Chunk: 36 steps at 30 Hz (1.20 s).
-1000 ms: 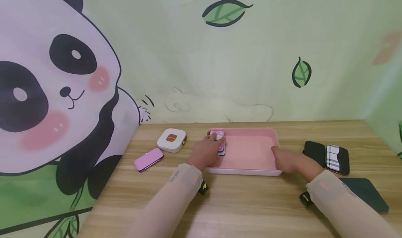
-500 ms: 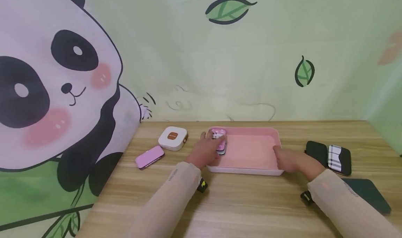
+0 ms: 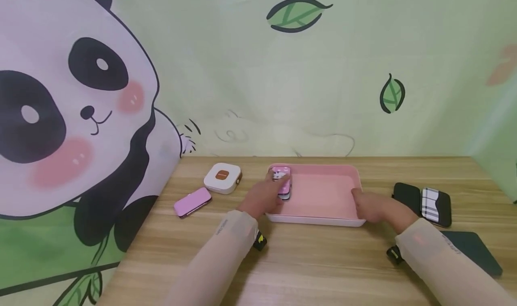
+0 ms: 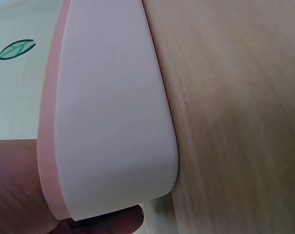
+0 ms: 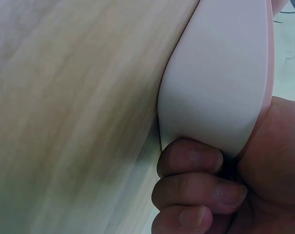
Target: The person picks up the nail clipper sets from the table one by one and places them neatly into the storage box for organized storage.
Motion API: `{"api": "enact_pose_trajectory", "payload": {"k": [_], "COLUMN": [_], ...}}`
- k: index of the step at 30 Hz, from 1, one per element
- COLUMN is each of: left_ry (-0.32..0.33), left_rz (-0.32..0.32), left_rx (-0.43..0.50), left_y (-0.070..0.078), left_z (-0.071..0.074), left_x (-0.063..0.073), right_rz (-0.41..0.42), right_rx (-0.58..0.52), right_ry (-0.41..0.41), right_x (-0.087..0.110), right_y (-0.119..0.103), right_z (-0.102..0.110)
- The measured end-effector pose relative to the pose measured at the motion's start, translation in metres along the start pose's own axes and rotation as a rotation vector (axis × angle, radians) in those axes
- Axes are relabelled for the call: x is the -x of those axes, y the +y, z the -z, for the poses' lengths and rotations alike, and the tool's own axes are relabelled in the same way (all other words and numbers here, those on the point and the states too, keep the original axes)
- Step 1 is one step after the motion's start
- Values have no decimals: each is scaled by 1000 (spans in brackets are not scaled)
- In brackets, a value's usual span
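A shallow tray (image 3: 323, 191), pink inside and white outside, stands on the wooden table. At its left end, my left hand (image 3: 261, 197) grips the wall, thumb inside and fingers outside. In the left wrist view, a finger (image 4: 120, 222) lies against the outer end wall. My right hand (image 3: 373, 206) holds the opposite end. Its curled fingers (image 5: 198, 190) press the white outer wall in the right wrist view. Inside the tray at left lies a small pink case (image 3: 284, 187) with a cartoon print, on top of another case; my left thumb partly covers it.
Left of the tray are a white rounded box (image 3: 222, 178) with a brown label and a plain pink case (image 3: 193, 202). To the right lie a black case with a plaid part (image 3: 430, 204) and a dark green flat piece (image 3: 474, 252), partly behind my right sleeve. A printed backdrop rises behind.
My left hand's fingers have come off the cases in the tray and moved down outside its left wall, showing more of the pink case. My right hand stays on the right end.
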<state>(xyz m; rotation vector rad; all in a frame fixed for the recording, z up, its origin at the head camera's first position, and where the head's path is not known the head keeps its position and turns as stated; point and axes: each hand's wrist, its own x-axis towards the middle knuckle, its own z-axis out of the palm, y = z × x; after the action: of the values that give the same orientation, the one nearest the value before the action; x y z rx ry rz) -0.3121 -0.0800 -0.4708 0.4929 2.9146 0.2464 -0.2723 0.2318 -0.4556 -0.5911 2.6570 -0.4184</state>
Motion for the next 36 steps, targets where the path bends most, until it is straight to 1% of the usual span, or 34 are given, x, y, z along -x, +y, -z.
{"api": "enact_pose_trajectory", "payload": {"k": [4, 7, 11, 14, 17, 21, 24, 28, 31, 33, 36], "left_ry": [-1, 0, -15, -29, -25, -21, -34, -29, -17, -6, 16], "left_rz": [-2, -7, 17, 30, 22, 29, 31, 30, 29, 13, -30], "left_rx": [-15, -4, 58, 75, 47, 15, 23, 43, -4, -49, -96], "left_y": [1, 2, 1, 0, 1, 2, 2, 2, 0, -2, -5], "left_z": [3, 5, 3, 1, 0, 0, 1, 4, 4, 2, 2], "left_x": [3, 5, 6, 6, 5, 3, 3, 4, 4, 6, 8], "right_rz": [21, 33, 30, 25, 11, 1, 5, 16, 26, 20, -1], "right_rx": [16, 44, 57, 57, 46, 16, 8, -17, -34, -37, -40], "right_ry": [10, 13, 7, -7, -10, -9, -18, -13, -9, -10, -11], "right_x": [-2, -3, -5, -6, -5, -3, -4, -5, -6, -7, -7], "right_y": [0, 1, 2, 3, 4, 3, 4, 7, 10, 10, 9], "right_z": [-1, -1, -2, -3, -3, -1, 1, 1, 0, -1, -2]}}
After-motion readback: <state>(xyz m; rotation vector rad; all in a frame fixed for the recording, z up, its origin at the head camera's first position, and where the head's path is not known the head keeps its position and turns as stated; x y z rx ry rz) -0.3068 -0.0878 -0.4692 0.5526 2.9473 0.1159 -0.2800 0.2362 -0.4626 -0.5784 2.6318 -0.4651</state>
